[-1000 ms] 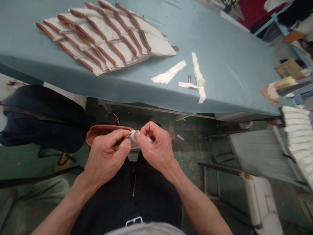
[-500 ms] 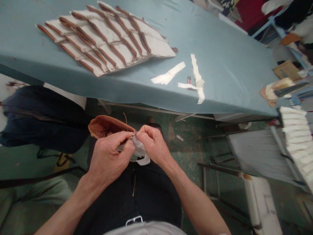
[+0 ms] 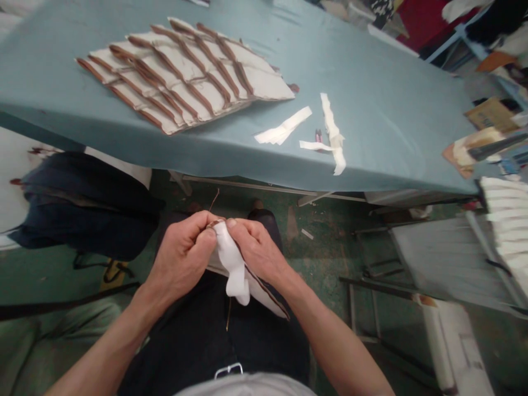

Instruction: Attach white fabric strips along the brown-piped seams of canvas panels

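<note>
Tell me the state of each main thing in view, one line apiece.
Held piece: pinched, partly hidden.
White strip: hanging, curled.
Left hand: pinching held piece's brown edge.
Right hand: pinching held piece beside white strip.
Brown-edged pieces: overlapping in a row.
Loose strips: lying, some overlapping.

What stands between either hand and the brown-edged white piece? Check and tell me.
Nothing visible bars the way: the left hand and right hand both grip the white piece near its edge. A white strip hangs between them, covering part of it. What lies under the fingertips is hidden.
</note>
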Motion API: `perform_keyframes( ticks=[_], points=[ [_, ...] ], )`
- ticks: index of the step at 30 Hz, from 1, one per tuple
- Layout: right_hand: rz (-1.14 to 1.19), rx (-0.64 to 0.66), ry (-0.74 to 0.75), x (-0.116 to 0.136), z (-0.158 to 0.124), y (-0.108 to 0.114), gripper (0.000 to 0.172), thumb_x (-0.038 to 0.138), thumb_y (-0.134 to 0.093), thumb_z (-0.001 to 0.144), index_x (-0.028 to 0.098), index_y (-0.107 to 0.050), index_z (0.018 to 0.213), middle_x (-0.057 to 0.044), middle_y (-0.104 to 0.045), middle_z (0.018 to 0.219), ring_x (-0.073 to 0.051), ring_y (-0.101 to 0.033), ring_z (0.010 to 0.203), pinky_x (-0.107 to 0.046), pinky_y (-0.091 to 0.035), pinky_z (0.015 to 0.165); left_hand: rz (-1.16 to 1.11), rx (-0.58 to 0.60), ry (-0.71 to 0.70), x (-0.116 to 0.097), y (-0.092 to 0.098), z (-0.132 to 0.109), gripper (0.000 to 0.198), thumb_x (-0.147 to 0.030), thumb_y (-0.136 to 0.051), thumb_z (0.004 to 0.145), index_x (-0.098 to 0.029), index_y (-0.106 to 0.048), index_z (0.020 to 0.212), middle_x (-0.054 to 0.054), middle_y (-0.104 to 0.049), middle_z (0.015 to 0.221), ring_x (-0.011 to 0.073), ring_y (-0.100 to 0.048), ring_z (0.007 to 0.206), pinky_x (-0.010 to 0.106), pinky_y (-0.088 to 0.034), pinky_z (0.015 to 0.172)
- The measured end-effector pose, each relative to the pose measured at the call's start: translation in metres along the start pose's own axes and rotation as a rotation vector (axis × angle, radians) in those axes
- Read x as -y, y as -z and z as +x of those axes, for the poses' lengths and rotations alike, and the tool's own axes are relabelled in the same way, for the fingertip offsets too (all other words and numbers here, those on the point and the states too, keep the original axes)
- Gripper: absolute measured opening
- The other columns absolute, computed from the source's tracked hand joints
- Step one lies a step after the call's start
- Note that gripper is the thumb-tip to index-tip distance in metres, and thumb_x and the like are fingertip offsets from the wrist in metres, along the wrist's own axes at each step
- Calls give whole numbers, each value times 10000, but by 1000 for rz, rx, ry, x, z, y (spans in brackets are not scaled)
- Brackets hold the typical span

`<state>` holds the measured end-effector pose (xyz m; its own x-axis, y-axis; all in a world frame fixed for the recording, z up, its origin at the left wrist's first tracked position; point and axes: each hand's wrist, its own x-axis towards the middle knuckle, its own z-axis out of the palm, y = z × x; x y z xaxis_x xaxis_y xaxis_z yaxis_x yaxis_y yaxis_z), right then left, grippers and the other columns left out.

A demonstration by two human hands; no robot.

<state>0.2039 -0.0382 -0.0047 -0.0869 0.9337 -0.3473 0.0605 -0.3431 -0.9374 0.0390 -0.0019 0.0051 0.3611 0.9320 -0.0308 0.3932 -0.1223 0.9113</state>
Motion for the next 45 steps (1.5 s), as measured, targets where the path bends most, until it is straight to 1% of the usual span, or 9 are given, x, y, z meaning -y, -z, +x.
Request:
perform_keyframes(
  ticks=[6, 11, 16, 20, 22, 25, 29, 34, 45],
  points=[
    [102, 141, -8, 3, -19, 14, 646, 824, -598, 927, 216, -533, 720, 60, -409, 621, -100, -339, 567, -258, -263, 531, -13, 126, 40, -6, 17, 7, 277, -375, -544, 840, -195, -736, 753, 48, -806, 842, 204, -684, 705, 275, -521, 614],
    [-60, 31, -38, 5, -29, 28, 533, 686, -846, 823, 203, -621, 827, 64, -520, 673, -95, -407, 594, -249, -297, 554, -40, 211, -3, -12, 22, 12, 293, -348, -565, 868, -184, -798, 800, 50, -828, 898, 200, -709, 722, 266, -551, 636],
    [-199, -113, 298, 19, -28, 48, 401, 588, -755, 953, 202, -671, 1016, -34, -734, 955, -168, -662, 861, -312, -533, 822, -50, 261, -102, -21, 27, 15, 257, -295, -571, 891, -192, -780, 781, 41, -825, 942, 193, -741, 782, 240, -558, 661],
    [-385, 13, 626, 40, -18, 54, 440, 510, -743, 969, 205, -648, 1272, -108, -752, 1298, -245, -704, 1204, -390, -531, 1067, -20, 342, -197, -35, 29, 19, 264, -257, -549, 921, -199, -771, 790, 5, -789, 899, 156, -707, 732, 205, -515, 604],
    [-492, 115, 740, 48, -9, 54, 444, 511, -724, 967, 200, -645, 1273, -112, -754, 1288, -247, -704, 1174, -395, -529, 1052, -4, 370, -245, -41, 29, 20, 273, -229, -524, 929, -204, -766, 804, -18, -760, 818, 146, -686, 709, 199, -506, 607],
    [-664, 186, 824, 53, 3, 55, 316, 496, -668, 967, 198, -668, 1072, -48, -749, 956, -208, -665, 880, -394, -502, 960, 39, 356, -275, -44, 29, 17, 259, -217, -519, 938, -205, -743, 808, -35, -737, 769, 132, -668, 691, 196, -500, 626],
    [-783, 275, 684, 55, 8, 57, 307, 480, -622, 945, 220, -553, 796, 47, -510, 672, -134, -463, 621, -306, -347, 674, 111, 297, -201, -38, 28, 7, 149, -235, -555, 934, -216, -692, 880, -53, -702, 741, 114, -605, 605, 203, -440, 540],
    [-582, 370, 537, 58, 8, 56, 234, 360, -592, 868, 222, -466, 726, 66, -424, 665, -94, -370, 593, -275, -244, 601, 94, 300, -137, -33, 26, 5, 105, -239, -511, 941, -232, -612, 911, -74, -631, 681, 112, -565, 531, 206, -401, 459],
    [-102, 354, 174, 47, 10, 39, 291, 341, -636, 804, 229, -421, 645, 86, -328, 630, -76, -275, 584, -251, -215, 559, 37, 41, -482, -13, 12, 7, 180, -77, -525, 943, -235, -604, 978, -76, -713, 863, 33, -558, 545, 135, -411, 484]
  ],
)
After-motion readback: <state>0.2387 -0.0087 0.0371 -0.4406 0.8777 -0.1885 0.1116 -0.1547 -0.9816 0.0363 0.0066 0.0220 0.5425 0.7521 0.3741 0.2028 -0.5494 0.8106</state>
